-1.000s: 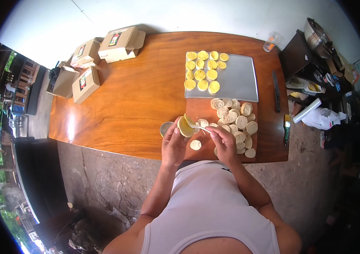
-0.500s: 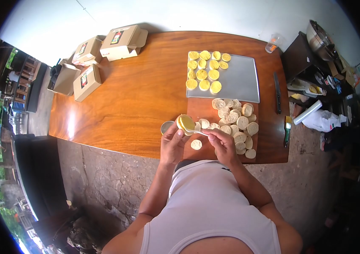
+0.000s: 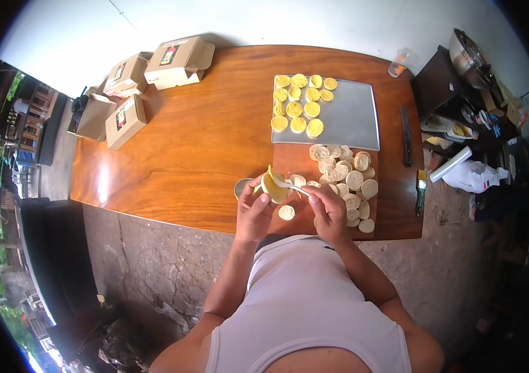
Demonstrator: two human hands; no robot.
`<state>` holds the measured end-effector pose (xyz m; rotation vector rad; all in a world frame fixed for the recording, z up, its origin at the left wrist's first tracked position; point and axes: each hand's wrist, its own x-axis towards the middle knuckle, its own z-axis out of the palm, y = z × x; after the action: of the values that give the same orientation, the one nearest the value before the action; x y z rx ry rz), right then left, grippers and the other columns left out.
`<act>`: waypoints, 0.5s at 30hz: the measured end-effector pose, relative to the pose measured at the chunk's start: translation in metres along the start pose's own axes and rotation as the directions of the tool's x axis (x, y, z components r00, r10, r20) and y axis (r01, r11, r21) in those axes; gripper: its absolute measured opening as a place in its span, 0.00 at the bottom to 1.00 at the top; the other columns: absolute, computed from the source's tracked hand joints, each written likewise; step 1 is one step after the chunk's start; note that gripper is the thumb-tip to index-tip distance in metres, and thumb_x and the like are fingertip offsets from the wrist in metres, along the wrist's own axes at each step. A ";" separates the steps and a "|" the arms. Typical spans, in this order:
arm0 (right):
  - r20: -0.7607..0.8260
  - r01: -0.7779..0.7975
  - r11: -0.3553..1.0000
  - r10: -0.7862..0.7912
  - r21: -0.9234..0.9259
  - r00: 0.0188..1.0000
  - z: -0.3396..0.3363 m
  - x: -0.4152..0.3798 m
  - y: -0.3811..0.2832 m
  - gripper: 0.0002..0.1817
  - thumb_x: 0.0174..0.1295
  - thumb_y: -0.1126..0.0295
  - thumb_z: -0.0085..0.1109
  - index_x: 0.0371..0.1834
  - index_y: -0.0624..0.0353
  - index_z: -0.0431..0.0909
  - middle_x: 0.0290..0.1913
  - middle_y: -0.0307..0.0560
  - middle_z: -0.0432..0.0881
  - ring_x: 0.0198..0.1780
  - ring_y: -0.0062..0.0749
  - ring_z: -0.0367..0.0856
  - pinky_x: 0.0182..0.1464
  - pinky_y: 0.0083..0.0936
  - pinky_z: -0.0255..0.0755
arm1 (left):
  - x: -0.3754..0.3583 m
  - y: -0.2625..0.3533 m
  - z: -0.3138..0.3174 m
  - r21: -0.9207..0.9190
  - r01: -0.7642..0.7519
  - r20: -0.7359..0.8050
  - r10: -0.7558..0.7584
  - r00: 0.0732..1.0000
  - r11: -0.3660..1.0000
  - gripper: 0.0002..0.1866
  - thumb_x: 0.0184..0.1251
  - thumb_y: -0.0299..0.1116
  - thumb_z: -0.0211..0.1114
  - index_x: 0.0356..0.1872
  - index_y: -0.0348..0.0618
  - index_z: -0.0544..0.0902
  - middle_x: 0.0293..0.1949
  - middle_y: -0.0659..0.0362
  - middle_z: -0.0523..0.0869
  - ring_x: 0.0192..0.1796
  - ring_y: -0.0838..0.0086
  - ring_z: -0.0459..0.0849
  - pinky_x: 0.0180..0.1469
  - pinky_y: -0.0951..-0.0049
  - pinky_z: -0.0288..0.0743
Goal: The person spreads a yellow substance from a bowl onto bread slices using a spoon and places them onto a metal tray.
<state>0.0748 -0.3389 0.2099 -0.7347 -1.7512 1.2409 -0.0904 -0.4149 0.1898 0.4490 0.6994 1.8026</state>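
My left hand (image 3: 254,214) grips a round bread slice (image 3: 274,191) coated with yellow spread, tilted on its side above the table's front edge. A white spoon (image 3: 299,189) is pinched in my right hand (image 3: 328,214), its tip against the coated face. Behind my left hand stands a small bowl (image 3: 240,186), mostly hidden. Plain round bread slices (image 3: 354,180) lie heaped on a reddish-brown board (image 3: 285,161) to the right. One plain slice (image 3: 286,212) sits between my hands. Farther back, a metal tray (image 3: 351,112) carries rows of yellow-topped slices (image 3: 294,109) on its left part.
A long knife (image 3: 406,137) and a brush (image 3: 422,193) lie along the right side of the wooden table (image 3: 190,149). Cardboard boxes (image 3: 174,61) stand at the back left. A clear plastic cup (image 3: 399,63) is at the far right corner, near a dark shelf (image 3: 433,84).
The bread slice in my left hand has turned from facing up to a steeper tilt, and the spoon has shifted along its coated face. The view has moved slightly.
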 end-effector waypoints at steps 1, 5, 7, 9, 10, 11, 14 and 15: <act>0.040 0.094 0.980 -0.088 -0.173 0.995 -0.001 0.000 -0.001 0.10 0.67 0.78 0.52 0.49 0.64 0.80 0.28 0.44 0.77 0.28 0.28 0.72 0.31 0.23 0.66 | 0.000 -0.001 0.000 0.001 0.000 0.001 0.000 1.000 1.000 0.24 0.67 0.35 0.65 0.61 0.42 0.71 0.61 0.49 0.76 0.62 0.62 0.77 0.63 0.57 0.74; 0.118 0.160 0.970 -0.141 -0.182 0.983 -0.006 0.006 -0.012 0.11 0.65 0.80 0.54 0.48 0.62 0.81 0.30 0.47 0.79 0.30 0.31 0.75 0.32 0.25 0.68 | 0.000 -0.005 -0.009 -0.001 0.015 -0.063 -0.015 0.998 1.000 0.21 0.67 0.33 0.64 0.59 0.41 0.74 0.60 0.49 0.78 0.60 0.62 0.79 0.63 0.57 0.74; 0.184 0.173 0.972 -0.143 -0.157 0.972 -0.012 0.010 -0.011 0.10 0.65 0.80 0.53 0.47 0.63 0.81 0.30 0.47 0.79 0.30 0.31 0.75 0.32 0.25 0.68 | -0.002 -0.008 -0.019 -0.013 0.028 -0.080 -0.029 0.996 1.000 0.20 0.68 0.32 0.63 0.59 0.41 0.74 0.60 0.49 0.78 0.60 0.61 0.79 0.63 0.57 0.73; 0.249 0.184 0.974 -0.147 -0.130 0.957 -0.019 0.010 -0.008 0.10 0.66 0.79 0.53 0.47 0.64 0.81 0.30 0.47 0.79 0.30 0.30 0.75 0.32 0.24 0.68 | -0.003 -0.009 -0.030 0.034 0.006 -0.085 -0.003 0.996 0.999 0.20 0.68 0.33 0.63 0.59 0.41 0.74 0.60 0.49 0.78 0.59 0.61 0.80 0.64 0.58 0.73; 0.222 0.077 0.996 -0.066 -0.041 0.973 -0.023 0.008 -0.004 0.10 0.66 0.79 0.52 0.47 0.64 0.81 0.31 0.47 0.79 0.30 0.29 0.75 0.32 0.24 0.68 | -0.004 -0.007 -0.032 0.032 0.004 -0.085 -0.001 0.996 0.999 0.20 0.68 0.33 0.63 0.59 0.41 0.74 0.60 0.49 0.78 0.59 0.61 0.80 0.64 0.58 0.73; 0.203 -0.031 0.998 0.020 0.051 0.979 -0.024 0.007 0.000 0.09 0.67 0.78 0.52 0.47 0.65 0.81 0.31 0.47 0.80 0.30 0.29 0.75 0.32 0.24 0.68 | -0.006 -0.006 -0.034 0.009 0.020 -0.074 -0.019 0.997 1.000 0.21 0.68 0.33 0.63 0.60 0.41 0.73 0.60 0.49 0.77 0.60 0.61 0.79 0.64 0.58 0.73; 0.132 0.028 1.000 -0.028 0.000 0.991 -0.013 0.004 0.003 0.09 0.68 0.77 0.52 0.46 0.64 0.81 0.31 0.46 0.80 0.29 0.27 0.74 0.33 0.23 0.67 | -0.011 -0.005 -0.033 -0.003 0.034 -0.052 -0.035 0.998 0.999 0.22 0.68 0.34 0.64 0.60 0.42 0.72 0.61 0.49 0.76 0.62 0.60 0.78 0.64 0.59 0.72; 0.109 0.060 0.996 -0.053 -0.062 0.993 -0.011 0.003 0.002 0.09 0.68 0.77 0.52 0.46 0.63 0.81 0.31 0.46 0.80 0.29 0.27 0.74 0.33 0.23 0.67 | -0.011 -0.005 -0.031 0.008 0.032 -0.034 -0.031 0.999 0.999 0.22 0.68 0.34 0.64 0.61 0.42 0.72 0.62 0.49 0.75 0.62 0.60 0.77 0.64 0.59 0.72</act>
<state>0.0828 -0.3307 0.2107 -0.6617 -1.8946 1.2098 -0.1023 -0.4319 0.1636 0.4115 0.7336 1.7819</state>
